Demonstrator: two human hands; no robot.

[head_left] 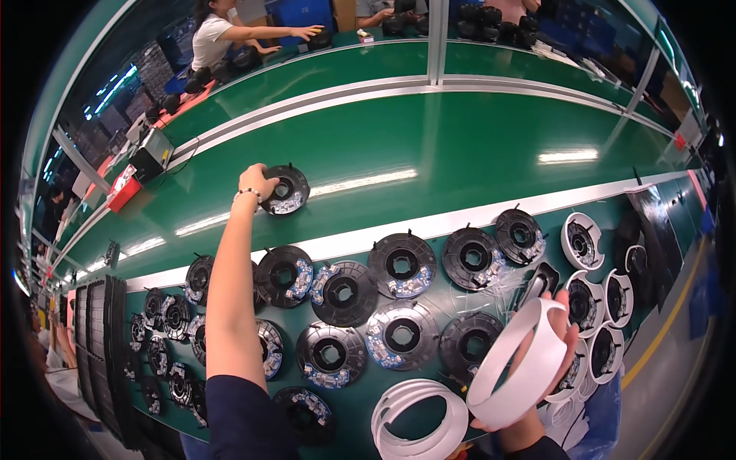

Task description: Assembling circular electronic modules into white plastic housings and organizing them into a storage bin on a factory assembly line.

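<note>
My left hand (257,182) reaches far forward over the green surface and grips the left edge of a round black disc (297,181). That disc has a centre hole and a curved circuit board along its lower side. At the right front, my right hand (569,342) is closed around a white plastic ring (502,399), held up on a tilt; part of the palm is behind it. Just left of this ring lies a stack of white rings (383,414). Several similar black discs (402,264) with blue circuit boards lie on the near bench, between my arms.
White round housings (576,241) with black insides cluster on the right. Black trays (100,353) stand at the left end. A metal rail (345,244) separates the near bench from the green surface (475,161). Across it, a person (218,38) reaches for a black part. A red bin (125,190) sits at the far left.
</note>
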